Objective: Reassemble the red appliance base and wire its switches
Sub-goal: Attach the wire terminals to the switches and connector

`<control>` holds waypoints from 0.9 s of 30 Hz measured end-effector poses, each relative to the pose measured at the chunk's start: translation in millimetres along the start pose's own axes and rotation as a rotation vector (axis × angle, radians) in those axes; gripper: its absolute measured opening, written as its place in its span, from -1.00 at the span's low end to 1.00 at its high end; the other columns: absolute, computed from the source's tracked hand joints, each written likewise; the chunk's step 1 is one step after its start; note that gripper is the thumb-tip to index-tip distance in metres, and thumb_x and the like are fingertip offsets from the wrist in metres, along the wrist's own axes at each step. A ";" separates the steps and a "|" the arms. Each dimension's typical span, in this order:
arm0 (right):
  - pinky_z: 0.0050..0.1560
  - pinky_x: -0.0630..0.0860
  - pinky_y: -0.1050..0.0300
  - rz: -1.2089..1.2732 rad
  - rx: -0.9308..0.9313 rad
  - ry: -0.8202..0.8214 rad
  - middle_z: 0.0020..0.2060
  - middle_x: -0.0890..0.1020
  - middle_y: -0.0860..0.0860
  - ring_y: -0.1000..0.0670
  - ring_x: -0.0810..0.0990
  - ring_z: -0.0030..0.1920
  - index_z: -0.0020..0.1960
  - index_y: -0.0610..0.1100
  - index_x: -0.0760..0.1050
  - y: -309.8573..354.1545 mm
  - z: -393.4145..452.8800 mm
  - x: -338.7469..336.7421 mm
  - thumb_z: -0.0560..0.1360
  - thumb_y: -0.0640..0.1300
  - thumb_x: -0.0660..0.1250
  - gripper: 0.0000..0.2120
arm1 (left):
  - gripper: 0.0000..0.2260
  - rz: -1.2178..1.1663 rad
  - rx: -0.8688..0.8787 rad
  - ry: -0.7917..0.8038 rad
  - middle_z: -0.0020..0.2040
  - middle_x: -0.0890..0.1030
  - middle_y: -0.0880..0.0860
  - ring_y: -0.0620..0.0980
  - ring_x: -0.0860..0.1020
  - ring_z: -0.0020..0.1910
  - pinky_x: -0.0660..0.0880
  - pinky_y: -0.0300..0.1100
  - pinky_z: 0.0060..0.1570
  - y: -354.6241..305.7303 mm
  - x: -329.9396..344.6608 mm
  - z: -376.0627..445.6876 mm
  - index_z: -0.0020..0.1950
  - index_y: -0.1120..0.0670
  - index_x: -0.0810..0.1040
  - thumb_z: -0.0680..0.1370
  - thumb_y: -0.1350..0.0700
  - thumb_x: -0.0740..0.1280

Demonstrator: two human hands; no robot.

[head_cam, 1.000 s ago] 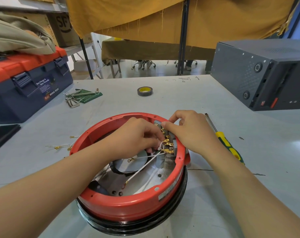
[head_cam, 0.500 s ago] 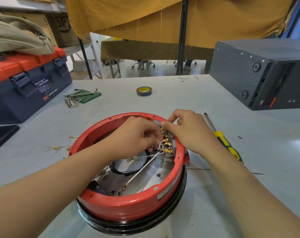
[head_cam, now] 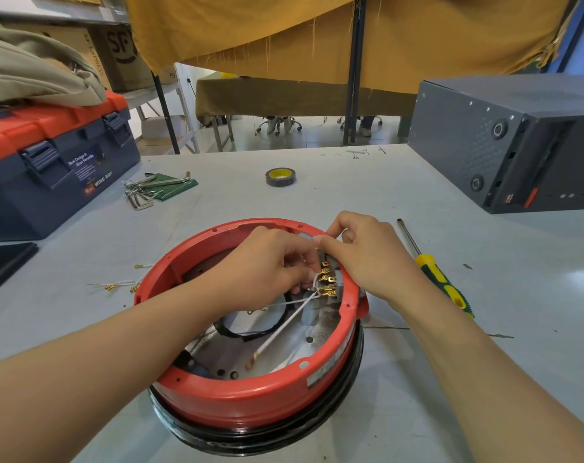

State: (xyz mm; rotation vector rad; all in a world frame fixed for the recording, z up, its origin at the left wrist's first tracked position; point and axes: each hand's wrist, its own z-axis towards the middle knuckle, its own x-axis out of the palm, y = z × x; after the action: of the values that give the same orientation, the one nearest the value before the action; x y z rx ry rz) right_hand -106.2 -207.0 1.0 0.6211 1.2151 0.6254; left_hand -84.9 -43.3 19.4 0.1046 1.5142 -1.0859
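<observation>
The red appliance base [head_cam: 250, 399] lies upside down on the grey table, a black ring under it. Inside its right wall sits a grey switch block with a row of brass terminals [head_cam: 327, 280]. White wires [head_cam: 284, 325] run from the terminals down across the metal floor. My left hand [head_cam: 267, 262] reaches inside the base, fingers curled and pinching a white wire at the terminals. My right hand [head_cam: 367, 252] grips the switch block at the rim, thumb and fingers curled over its top.
A yellow-green screwdriver [head_cam: 437, 279] lies right of the base. Loose wires with brass lugs [head_cam: 117, 285] lie to its left. Farther back are a tape roll [head_cam: 280, 177], hex keys [head_cam: 150, 188], a blue-red toolbox [head_cam: 50, 162] and a grey computer case [head_cam: 518, 142].
Both hands stay at the terminals with only slight finger shifts. The long white wire's free end has swung slightly across the floor of the base.
</observation>
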 end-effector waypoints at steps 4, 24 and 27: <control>-0.35 0.31 0.16 0.004 0.002 -0.010 -0.41 0.52 -0.04 0.05 0.39 -0.40 -0.17 -0.09 0.49 0.2 0.1 0.1 0.50 0.07 0.31 -0.77 | -0.88 0.016 0.005 -0.019 -0.36 0.63 0.02 -0.16 0.58 -0.39 0.40 -0.43 -0.31 -1.9 1.4 -1.2 -0.18 0.11 0.62 0.48 0.29 0.33; -0.33 0.36 0.17 0.063 0.043 -0.003 -0.28 0.60 -0.08 0.06 0.45 -0.38 -0.12 -0.13 0.55 1.1 0.5 -1.5 0.48 0.06 0.35 -0.76 | -0.98 -0.208 -0.015 0.151 -0.31 0.66 0.03 -0.18 0.56 -0.34 0.43 -0.37 -0.28 -5.8 -8.2 -1.4 -0.16 0.09 0.68 0.45 0.16 0.45; -0.31 0.39 0.15 0.066 0.047 -0.001 -0.27 0.61 -0.09 0.04 0.46 -0.36 -0.12 -0.13 0.55 1.8 0.7 -1.7 0.48 0.06 0.35 -0.76 | -0.98 -0.205 -0.018 0.160 -0.31 0.67 0.04 -0.19 0.57 -0.34 0.46 -0.37 -0.27 -6.4 -8.2 -1.8 -0.15 0.11 0.68 0.44 0.17 0.46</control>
State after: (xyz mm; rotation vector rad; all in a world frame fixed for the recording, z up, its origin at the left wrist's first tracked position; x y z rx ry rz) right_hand -106.1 -207.1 3.6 0.7033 1.2146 0.6536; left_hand -87.8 -41.6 29.3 0.0239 1.7058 -1.2506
